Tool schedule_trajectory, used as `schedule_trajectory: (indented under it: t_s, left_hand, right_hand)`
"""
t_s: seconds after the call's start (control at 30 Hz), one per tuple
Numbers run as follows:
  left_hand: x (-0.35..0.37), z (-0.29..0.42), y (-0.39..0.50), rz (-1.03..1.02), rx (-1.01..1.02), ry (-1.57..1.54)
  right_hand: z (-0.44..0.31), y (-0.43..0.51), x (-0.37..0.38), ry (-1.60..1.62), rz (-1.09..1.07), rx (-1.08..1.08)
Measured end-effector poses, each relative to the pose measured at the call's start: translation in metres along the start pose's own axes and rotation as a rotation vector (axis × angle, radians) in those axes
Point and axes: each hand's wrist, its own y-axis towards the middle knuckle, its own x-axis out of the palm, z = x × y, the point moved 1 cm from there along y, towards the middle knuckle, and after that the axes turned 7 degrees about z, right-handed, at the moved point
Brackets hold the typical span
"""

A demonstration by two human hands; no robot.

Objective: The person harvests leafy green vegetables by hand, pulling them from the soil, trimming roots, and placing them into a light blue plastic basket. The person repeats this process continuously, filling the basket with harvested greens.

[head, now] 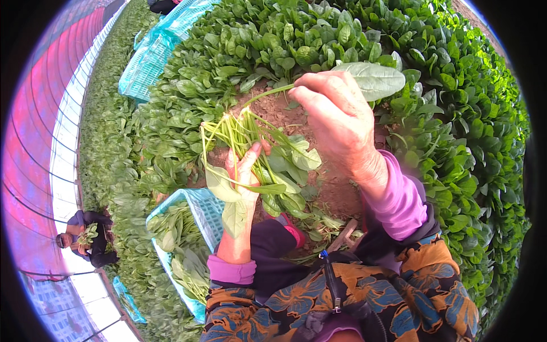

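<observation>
A bunch of spinach (230,132) is gripped by its stems in my left hand (245,171), root ends up and leaves hanging down around the wrist. Pinched between the thumb and fingers of my right hand (337,115) is the stalk of a single spinach leaf (372,81). That stalk runs down to the bunch's root ends and looks joined there. The broad blade points right, partly behind my fingers. Under both hands lies bare brown soil (282,112).
Left of my legs stands a blue-lined crate (209,218) holding picked spinach. More turquoise crates (147,64) are at the upper left. Growing spinach (461,171) surrounds the soil patch. A person (87,239) crouches far left, holding leaves. Wooden pieces (344,235) lie by my legs.
</observation>
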Motion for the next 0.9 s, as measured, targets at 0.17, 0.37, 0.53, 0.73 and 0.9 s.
schedule_trajectory:
  t_s: [0.17, 0.37, 0.53, 0.73, 0.9]
  left_hand:
    - [0.022, -0.007, -0.011, 0.024, 0.167, 0.221]
    - [-0.001, -0.019, 0.004, -0.198, -0.141, -0.357]
    - [0.024, -0.01, -0.008, -0.126, -0.006, 0.043]
    - [0.022, -0.011, -0.006, -0.106, 0.014, 0.141]
    - [0.014, -0.017, -0.003, -0.112, 0.027, 0.163]
  right_hand:
    - [-0.016, -0.021, 0.028, 0.098, -0.3, 0.218]
    - [-0.015, -0.022, 0.03, 0.114, -0.284, 0.356]
    - [-0.008, -0.029, 0.026, 0.149, -0.338, 0.464]
    - [-0.005, -0.029, 0.022, 0.414, -0.307, 0.596]
    - [-0.003, -0.035, 0.026, 0.61, -0.242, 0.83]
